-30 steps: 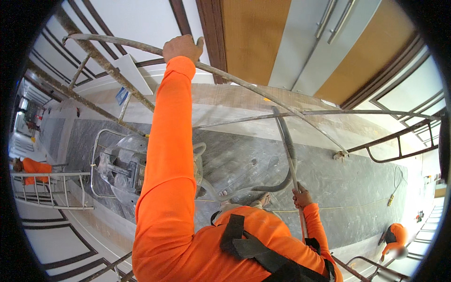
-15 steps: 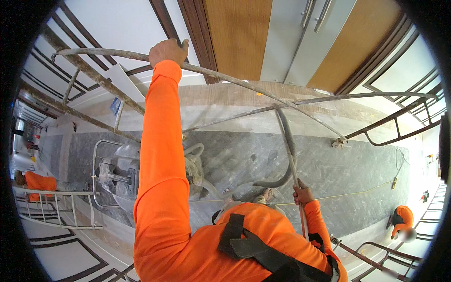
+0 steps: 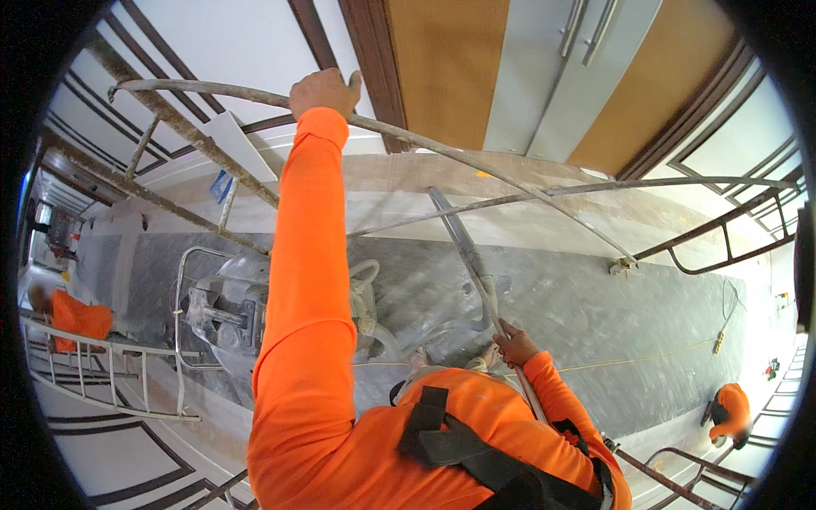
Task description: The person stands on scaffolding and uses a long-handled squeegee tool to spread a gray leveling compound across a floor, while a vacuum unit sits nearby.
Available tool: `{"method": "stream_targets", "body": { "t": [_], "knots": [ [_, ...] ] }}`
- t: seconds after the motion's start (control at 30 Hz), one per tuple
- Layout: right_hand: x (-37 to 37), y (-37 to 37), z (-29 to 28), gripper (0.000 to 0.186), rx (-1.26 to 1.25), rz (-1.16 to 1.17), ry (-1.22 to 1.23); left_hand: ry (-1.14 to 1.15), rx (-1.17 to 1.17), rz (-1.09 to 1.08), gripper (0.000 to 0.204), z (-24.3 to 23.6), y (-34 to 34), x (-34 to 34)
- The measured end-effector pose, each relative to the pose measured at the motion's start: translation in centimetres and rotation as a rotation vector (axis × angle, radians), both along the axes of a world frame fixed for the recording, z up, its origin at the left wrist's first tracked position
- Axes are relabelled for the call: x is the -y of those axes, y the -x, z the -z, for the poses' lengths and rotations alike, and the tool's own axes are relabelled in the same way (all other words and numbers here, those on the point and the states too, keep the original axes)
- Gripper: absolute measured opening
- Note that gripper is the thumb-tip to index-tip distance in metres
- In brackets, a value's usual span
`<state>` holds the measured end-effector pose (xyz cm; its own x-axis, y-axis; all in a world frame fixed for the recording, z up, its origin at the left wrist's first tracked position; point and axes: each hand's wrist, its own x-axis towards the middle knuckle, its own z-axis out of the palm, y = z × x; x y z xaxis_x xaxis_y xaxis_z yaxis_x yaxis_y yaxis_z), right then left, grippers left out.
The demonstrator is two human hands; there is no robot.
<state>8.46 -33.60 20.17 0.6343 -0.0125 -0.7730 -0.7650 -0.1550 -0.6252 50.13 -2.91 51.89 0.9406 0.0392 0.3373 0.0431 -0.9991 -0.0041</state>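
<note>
My left hand [image 3: 325,93] is closed around a rusty scaffold cross brace [image 3: 408,138], its arm stretched out ahead and the thumb pointing up. Low at my right side, my right hand [image 3: 515,344] grips a long thin pole [image 3: 485,299]. A grey corrugated vacuum hose [image 3: 459,234] runs along the pole's far part, its open end over the pale floor strip. From there the hose bends back towards a dusty grey vacuum cleaner [image 3: 223,310] on the floor left of me, partly hidden by my left sleeve.
Scaffold frames stand at the left [image 3: 183,119] and right [image 3: 722,225]; a second brace [image 3: 561,189] crosses the first. Far below lies a dusty grey floor [image 3: 595,314] with a yellow cord [image 3: 629,359]. Orange-clad people work at left [image 3: 81,314] and right [image 3: 731,406]. Tall doors [image 3: 544,93] stand ahead.
My right hand has shifted left with the pole, and the far end of pole and hose has swung left. My left hand keeps its hold on the brace. The whole view has shifted slightly.
</note>
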Motion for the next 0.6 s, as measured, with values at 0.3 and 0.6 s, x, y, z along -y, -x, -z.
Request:
{"method": "stream_targets", "body": {
  "t": [0.3,0.6],
  "knots": [
    [-1.8,-2.6,0.6,0.060,0.114,-0.246,0.014,0.026,0.025,-0.027,0.060,-0.1,-0.1,0.0],
    [-0.4,0.1,0.5,0.063,0.056,-0.146,0.074,0.002,0.009,-0.054,0.061,-0.1,0.1,0.0]
  ]
}}
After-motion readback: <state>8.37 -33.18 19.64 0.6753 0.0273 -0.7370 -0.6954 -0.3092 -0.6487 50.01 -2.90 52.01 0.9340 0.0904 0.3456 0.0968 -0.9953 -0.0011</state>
